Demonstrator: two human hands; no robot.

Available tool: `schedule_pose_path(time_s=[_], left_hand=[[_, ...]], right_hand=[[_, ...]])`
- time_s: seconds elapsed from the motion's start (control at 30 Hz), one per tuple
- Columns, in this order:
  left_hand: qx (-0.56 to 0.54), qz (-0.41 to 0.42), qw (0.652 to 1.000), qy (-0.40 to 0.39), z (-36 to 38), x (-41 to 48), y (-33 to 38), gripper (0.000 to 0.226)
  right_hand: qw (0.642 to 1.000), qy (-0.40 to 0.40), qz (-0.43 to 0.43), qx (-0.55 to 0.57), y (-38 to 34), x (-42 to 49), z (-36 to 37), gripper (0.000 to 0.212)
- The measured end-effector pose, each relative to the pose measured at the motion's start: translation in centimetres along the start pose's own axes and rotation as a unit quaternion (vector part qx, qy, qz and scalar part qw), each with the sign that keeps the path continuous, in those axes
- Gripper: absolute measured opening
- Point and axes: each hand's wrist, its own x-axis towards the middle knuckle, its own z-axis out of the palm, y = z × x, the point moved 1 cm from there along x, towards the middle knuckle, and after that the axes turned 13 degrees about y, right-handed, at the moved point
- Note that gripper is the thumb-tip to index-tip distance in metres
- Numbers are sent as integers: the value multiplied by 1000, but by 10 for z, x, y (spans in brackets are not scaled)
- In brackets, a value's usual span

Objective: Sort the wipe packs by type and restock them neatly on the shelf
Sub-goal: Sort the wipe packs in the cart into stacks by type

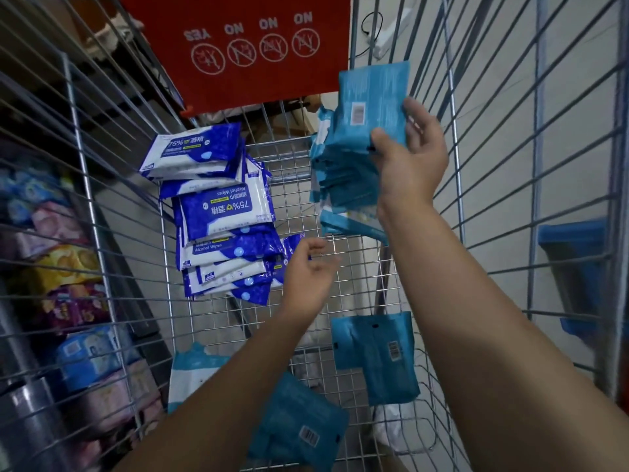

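Loose teal packs [296, 424]: near, unsorted, on wire basket [296, 178] floor.
Left hand [306, 277]: mid-basket, fingers loosely curled, empty.
Right hand [412, 155]: thumb and fingers pinch held teal pack [371, 103] above teal stack [343, 178], far right, probably to add it.
Alcohol wipes [221, 212]: far left, types kept apart.

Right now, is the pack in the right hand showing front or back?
Back: the teal pack held by the right hand shows its barcode label.

Head-worn view, close, downward into cart [296, 172]
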Motion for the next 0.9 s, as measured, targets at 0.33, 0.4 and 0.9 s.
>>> schedule_pose_path(time_s=[0.33,0.4,0.9], left_hand=[[300,159,923,-182,-2,-6,-28,43],[385,189,869,-245,2,-10,-34,49],[434,327,816,-196,10,-43,-63,67]], right_hand=[[978,-8,-103,-180,57,-6,-45,64],[976,-15,-110,-190,63,-8,-57,66],[720,-161,-140,-660,109,-51,-170,46]])
